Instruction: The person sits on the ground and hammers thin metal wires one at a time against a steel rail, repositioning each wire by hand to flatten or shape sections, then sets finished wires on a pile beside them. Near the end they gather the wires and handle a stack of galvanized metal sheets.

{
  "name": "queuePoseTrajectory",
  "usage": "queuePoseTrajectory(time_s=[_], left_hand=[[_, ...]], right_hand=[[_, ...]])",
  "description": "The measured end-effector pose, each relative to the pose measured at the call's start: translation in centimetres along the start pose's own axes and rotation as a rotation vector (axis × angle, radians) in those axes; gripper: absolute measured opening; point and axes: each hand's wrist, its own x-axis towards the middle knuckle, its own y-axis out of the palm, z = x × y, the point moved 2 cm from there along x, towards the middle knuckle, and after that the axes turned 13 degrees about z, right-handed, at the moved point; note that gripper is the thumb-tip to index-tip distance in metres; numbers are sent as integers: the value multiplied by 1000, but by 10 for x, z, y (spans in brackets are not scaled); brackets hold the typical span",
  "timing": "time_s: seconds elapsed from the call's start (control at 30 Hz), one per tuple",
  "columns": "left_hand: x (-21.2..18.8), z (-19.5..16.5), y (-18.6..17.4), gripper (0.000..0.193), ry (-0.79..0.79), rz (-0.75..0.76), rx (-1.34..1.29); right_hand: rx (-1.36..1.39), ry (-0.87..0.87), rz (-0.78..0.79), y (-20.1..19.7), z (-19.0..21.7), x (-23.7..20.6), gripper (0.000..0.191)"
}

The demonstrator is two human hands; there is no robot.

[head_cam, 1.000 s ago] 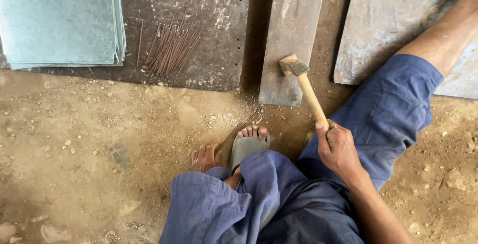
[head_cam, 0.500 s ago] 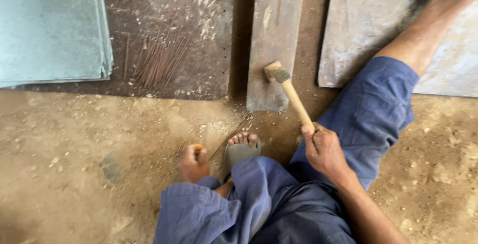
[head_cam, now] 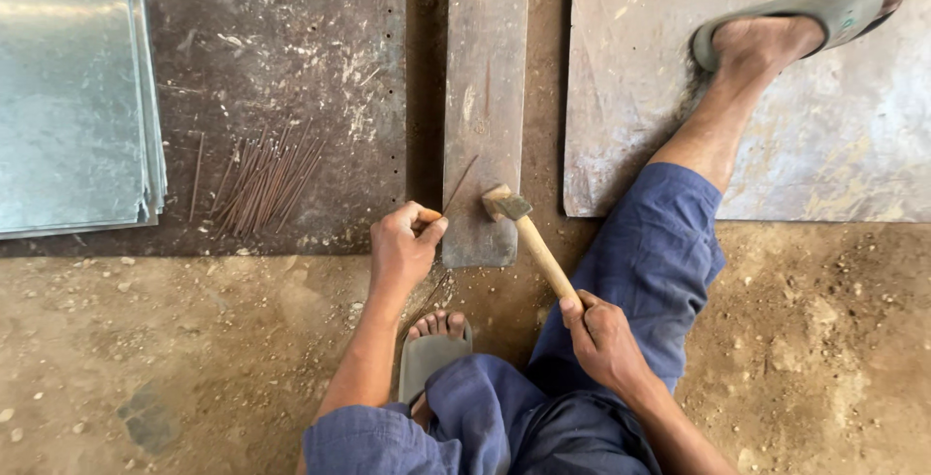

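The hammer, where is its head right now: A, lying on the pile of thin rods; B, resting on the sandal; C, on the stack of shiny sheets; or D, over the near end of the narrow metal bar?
D: the right hand holds the hammer with its head over the near end of the narrow bar, beside the thin rod pinched by the left hand.

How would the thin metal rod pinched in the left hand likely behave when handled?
The rod looks very thin and long, so probably light and somewhat bendy. Being round, it may roll on the flat bar. The left hand pinches it by one end.
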Motion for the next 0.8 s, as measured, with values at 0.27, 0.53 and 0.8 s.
queuePoseTrajectory(time_s=[0.27,0.53,0.8], left_hand=[[10,10,1,16,53,19,-17],[12,15,2,11,0,74,-98],[16,17,2,8,-86,105,-87]], right_hand=[[201,-49,-113,-23,34,-2,35],[-203,-229,-63,-30,35,44,45],[-150,-266,-99,-30,30,33,38]])
